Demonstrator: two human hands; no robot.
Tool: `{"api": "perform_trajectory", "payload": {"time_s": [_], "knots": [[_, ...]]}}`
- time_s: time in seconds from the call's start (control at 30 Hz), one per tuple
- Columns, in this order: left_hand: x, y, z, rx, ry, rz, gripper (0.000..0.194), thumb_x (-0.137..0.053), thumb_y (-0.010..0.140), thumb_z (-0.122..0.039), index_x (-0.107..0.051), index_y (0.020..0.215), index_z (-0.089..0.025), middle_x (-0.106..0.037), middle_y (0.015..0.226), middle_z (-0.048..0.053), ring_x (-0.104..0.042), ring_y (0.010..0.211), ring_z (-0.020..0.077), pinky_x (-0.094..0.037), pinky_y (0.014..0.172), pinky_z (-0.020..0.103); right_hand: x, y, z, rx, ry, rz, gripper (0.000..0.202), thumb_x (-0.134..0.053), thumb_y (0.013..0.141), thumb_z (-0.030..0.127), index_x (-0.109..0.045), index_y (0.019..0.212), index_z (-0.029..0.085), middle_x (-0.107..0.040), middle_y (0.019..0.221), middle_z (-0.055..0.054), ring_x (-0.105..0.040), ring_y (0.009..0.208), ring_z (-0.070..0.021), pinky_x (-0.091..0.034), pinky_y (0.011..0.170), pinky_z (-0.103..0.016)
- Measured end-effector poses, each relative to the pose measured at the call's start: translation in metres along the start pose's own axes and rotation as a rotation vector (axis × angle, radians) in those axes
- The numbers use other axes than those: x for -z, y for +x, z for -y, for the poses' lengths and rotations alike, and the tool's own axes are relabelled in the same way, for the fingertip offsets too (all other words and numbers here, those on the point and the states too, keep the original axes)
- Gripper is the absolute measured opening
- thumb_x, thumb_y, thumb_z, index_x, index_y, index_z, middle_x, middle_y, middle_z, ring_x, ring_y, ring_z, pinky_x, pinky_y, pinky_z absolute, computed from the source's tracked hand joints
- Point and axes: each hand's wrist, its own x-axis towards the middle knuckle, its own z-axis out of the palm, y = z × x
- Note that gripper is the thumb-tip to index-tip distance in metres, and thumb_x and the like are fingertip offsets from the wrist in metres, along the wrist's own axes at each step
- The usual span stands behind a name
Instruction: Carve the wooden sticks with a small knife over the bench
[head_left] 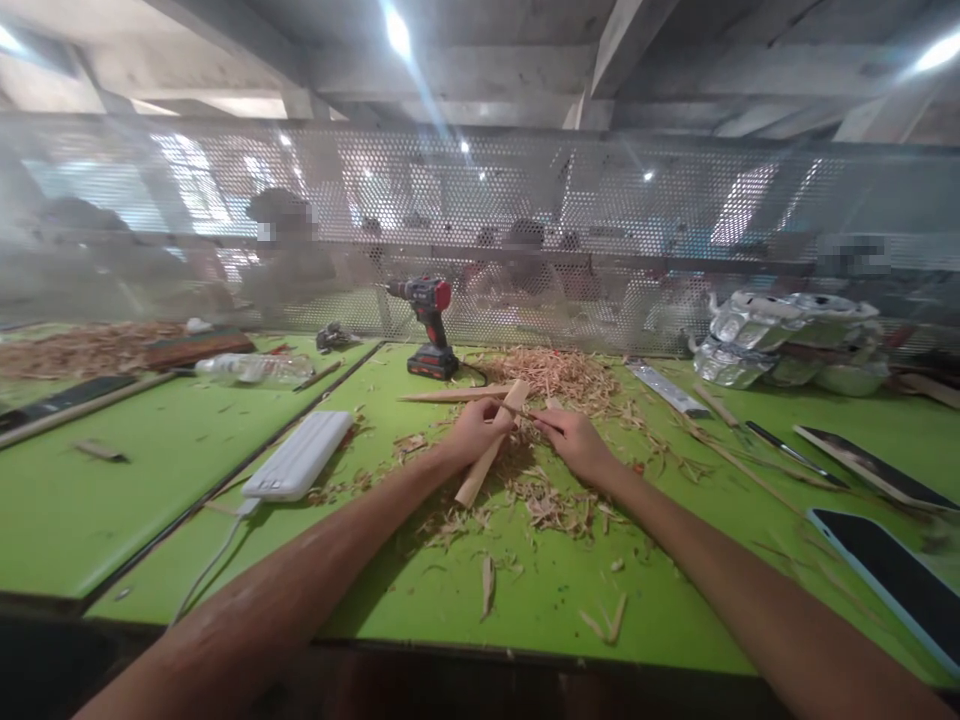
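My left hand [480,430] is closed at one end of a thin brown stick [517,409]. It also rests against a flat pale wooden strip [484,470] that slants beneath the stick. From the other side, my right hand [574,440] pinches the stick's right end; whether a small blade is in those fingers cannot be made out. Curled wood shavings [551,505] lie under and around both hands. Just beyond my left hand, a pointed wooden piece [435,396] lies on the green table [397,570].
A cordless drill [429,320] stands behind the hands, near a shavings heap [570,375]. On the left are a white power bank [300,455] and plastic bottle [255,368]. Phones [892,570], a pen [795,453] and foil-wrapped objects [787,335] lie right. A perforated screen [465,270] closes the back.
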Motion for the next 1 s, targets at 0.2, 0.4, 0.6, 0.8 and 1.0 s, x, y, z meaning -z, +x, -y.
{"api": "perform_trajectory", "payload": {"time_s": [0.2, 0.4, 0.6, 0.8, 1.0], "knots": [[-0.001, -0.007, -0.008, 0.028, 0.014, 0.019, 0.007, -0.072, 0.077, -0.021, -0.069, 0.078, -0.015, -0.069, 0.072, 0.000, -0.057, 0.059, 0.0128, -0.042, 0.057, 0.024, -0.003, -0.004, -0.002, 0.056, -0.227, -0.054, 0.035, -0.052, 0.107, 0.025, -0.077, 0.131, 0.019, -0.081, 0.108, -0.011, -0.073, 0.093, -0.0242, -0.055, 0.081, -0.032], [-0.003, -0.009, -0.012, 0.058, -0.079, 0.020, 0.008, -0.071, 0.076, -0.022, -0.068, 0.077, -0.015, -0.065, 0.068, -0.001, -0.055, 0.056, 0.0114, -0.042, 0.054, 0.024, -0.010, -0.007, -0.004, 0.097, -0.399, -0.158, 0.033, -0.054, 0.106, 0.024, -0.079, 0.128, 0.023, -0.082, 0.106, -0.010, -0.075, 0.089, -0.0229, -0.055, 0.076, -0.028], [0.001, -0.008, -0.016, 0.096, -0.047, 0.037, 0.015, -0.078, 0.071, -0.024, -0.068, 0.076, -0.015, -0.063, 0.067, -0.002, -0.054, 0.054, 0.0110, -0.040, 0.052, 0.024, -0.004, -0.006, -0.009, 0.068, -0.451, -0.223, 0.031, -0.055, 0.105, 0.023, -0.080, 0.123, 0.022, -0.082, 0.113, -0.010, -0.077, 0.094, -0.0232, -0.056, 0.078, -0.028], [0.003, -0.008, -0.016, 0.054, -0.105, 0.071, 0.019, -0.075, 0.072, -0.029, -0.067, 0.083, -0.016, -0.065, 0.071, -0.001, -0.054, 0.053, 0.0107, -0.041, 0.051, 0.023, -0.003, -0.002, -0.010, 0.135, -0.359, -0.260, 0.032, -0.056, 0.105, 0.024, -0.080, 0.125, 0.020, -0.082, 0.114, -0.011, -0.078, 0.097, -0.0243, -0.059, 0.083, -0.030], [0.003, -0.006, -0.015, -0.048, -0.072, 0.056, 0.023, -0.073, 0.068, -0.032, -0.066, 0.083, -0.016, -0.065, 0.075, -0.001, -0.054, 0.060, 0.0110, -0.044, 0.055, 0.023, -0.005, -0.003, -0.009, 0.206, -0.327, -0.253, 0.034, -0.054, 0.105, 0.025, -0.079, 0.127, 0.020, -0.082, 0.115, -0.012, -0.078, 0.096, -0.0247, -0.060, 0.084, -0.032]]}}
